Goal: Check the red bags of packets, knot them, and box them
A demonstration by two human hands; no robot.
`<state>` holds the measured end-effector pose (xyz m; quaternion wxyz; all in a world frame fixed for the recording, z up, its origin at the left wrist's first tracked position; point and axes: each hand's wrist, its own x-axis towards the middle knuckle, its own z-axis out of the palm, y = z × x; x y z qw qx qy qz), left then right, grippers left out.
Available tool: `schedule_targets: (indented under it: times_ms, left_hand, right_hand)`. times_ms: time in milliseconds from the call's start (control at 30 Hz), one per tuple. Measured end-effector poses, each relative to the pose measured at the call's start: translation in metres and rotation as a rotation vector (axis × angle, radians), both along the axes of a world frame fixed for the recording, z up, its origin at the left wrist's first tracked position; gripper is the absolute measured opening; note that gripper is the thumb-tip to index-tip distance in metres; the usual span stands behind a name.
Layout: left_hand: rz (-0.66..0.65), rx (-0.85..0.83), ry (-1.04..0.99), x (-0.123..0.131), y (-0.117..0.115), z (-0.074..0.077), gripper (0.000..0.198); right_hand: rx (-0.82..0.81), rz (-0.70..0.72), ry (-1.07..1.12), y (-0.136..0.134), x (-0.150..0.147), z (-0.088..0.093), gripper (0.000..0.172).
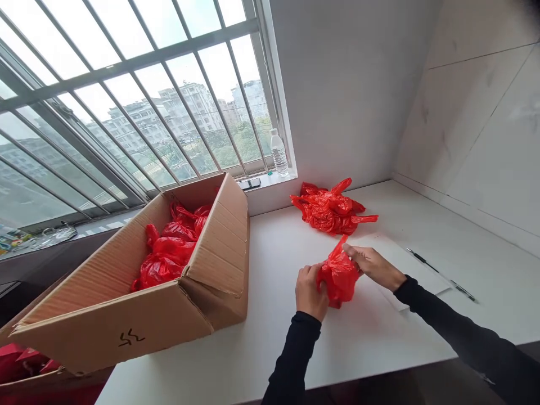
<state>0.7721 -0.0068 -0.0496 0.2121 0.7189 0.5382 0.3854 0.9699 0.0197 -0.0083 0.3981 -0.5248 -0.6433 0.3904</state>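
A filled red plastic bag [340, 279] stands on the white table between my two hands, its top gathered into a twist. My left hand [311, 292] is closed around the bag's left side, with the thumb in front. From the right, my right hand [373, 265] pinches the plastic near the top of the bag. What the bag contains is hidden. Behind it lies a heap of crumpled red plastic bags [331, 209]. To the left, a cardboard box [219, 242] holds several filled red bags [166, 259].
White paper [394, 259] and two pens, one nearer [463, 291] and one farther [417, 257], lie right of my hands. A clear bottle [278, 153] and a phone [248, 184] rest on the sill of the barred window. Another box with red things sits lower left.
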Motion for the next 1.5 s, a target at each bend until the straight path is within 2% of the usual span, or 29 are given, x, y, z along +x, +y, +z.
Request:
schedule_targets:
  times_ms: [67, 133, 200, 233, 333, 400, 567, 667, 800, 900, 1067, 1133, 1200, 1300, 1400, 1500]
  left_hand:
    - [-0.044, 0.000, -0.008, -0.004, -0.011, -0.001, 0.029]
    - [-0.049, -0.003, -0.021, -0.010, -0.023, -0.005, 0.046]
    - [0.007, -0.016, -0.040, -0.016, -0.033, -0.009, 0.060]
    - [0.045, -0.026, -0.050, -0.020, -0.037, -0.012, 0.061]
    - [0.121, -0.093, -0.076, -0.031, -0.045, -0.017, 0.042]
    - [0.134, -0.167, -0.097, -0.038, -0.047, -0.018, 0.030]
    - [0.090, -0.329, -0.184, -0.048, -0.048, -0.004, 0.025]
    - [0.057, -0.364, -0.248, -0.055, -0.053, 0.009, 0.035]
    - [0.034, -0.381, -0.345, -0.067, -0.062, 0.021, 0.043]
    - [-0.001, -0.387, -0.423, -0.072, -0.071, 0.024, 0.044]
    - [-0.067, -0.276, -0.488, -0.063, -0.085, 0.017, 0.029]
    - [-0.102, -0.201, -0.455, -0.055, -0.087, 0.008, 0.051]
    - [-0.088, -0.157, -0.428, -0.046, -0.085, -0.002, 0.059]
    - [-0.010, -0.148, -0.438, -0.035, -0.075, -0.013, 0.038]
    - [-0.021, -0.110, -0.421, -0.030, -0.063, -0.012, 0.025]
    - [-0.123, -0.056, -0.366, -0.029, -0.055, -0.002, 0.035]
  right_hand:
    - [-0.055, -0.037, -0.072, 0.006, 0.004, -0.007, 0.048]
    - [-0.097, -0.073, -0.148, 0.013, 0.004, -0.015, 0.044]
    - [-0.133, -0.098, -0.194, 0.020, 0.003, -0.023, 0.041]
    - [-0.149, -0.100, -0.204, 0.023, 0.002, -0.026, 0.041]
    - [-0.183, -0.063, -0.186, 0.029, -0.002, -0.033, 0.040]
    - [-0.187, -0.021, -0.148, 0.029, -0.003, -0.031, 0.037]
    - [-0.110, -0.035, -0.021, 0.020, -0.005, -0.009, 0.033]
    - [-0.054, -0.124, 0.066, 0.010, -0.005, 0.002, 0.035]
    - [-0.069, -0.235, 0.181, -0.007, -0.008, 0.001, 0.040]
    - [-0.090, -0.252, 0.275, -0.022, -0.016, 0.000, 0.042]
    - [-0.137, -0.198, 0.409, -0.044, -0.027, 0.013, 0.038]
    - [-0.154, -0.174, 0.448, -0.050, -0.027, 0.017, 0.036]
    - [-0.168, -0.152, 0.474, -0.056, -0.026, 0.019, 0.035]
    - [-0.178, -0.121, 0.498, -0.061, -0.025, 0.017, 0.034]
    - [-0.173, -0.104, 0.522, -0.064, -0.025, 0.016, 0.034]
    - [-0.167, -0.090, 0.546, -0.067, -0.026, 0.018, 0.033]
